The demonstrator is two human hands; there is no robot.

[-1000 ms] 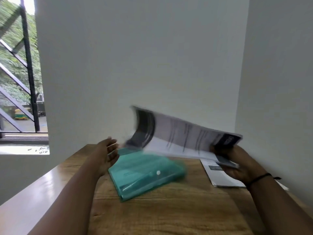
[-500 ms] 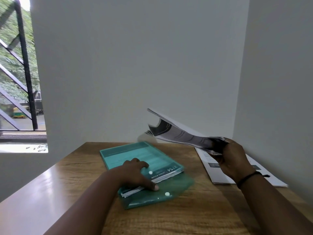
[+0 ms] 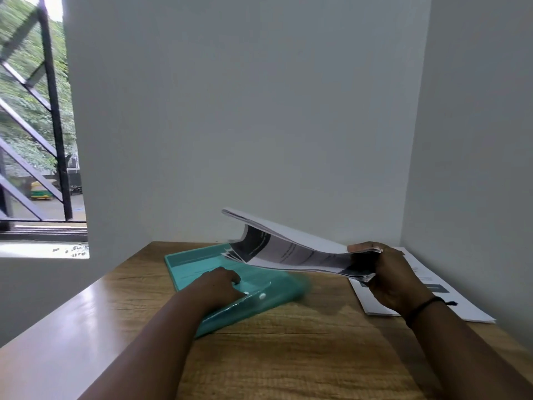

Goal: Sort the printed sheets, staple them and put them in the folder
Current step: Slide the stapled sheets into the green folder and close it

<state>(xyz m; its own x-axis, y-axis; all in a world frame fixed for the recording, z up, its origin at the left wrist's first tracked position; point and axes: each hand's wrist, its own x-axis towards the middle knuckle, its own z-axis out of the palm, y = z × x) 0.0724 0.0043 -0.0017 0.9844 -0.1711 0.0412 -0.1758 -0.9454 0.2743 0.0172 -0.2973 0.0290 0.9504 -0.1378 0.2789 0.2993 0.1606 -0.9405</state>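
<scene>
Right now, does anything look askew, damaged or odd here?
Only slightly: the sheaf of printed sheets in the right hand droops and fans apart at its free end. The teal folder lies at an angle on the table.
</scene>
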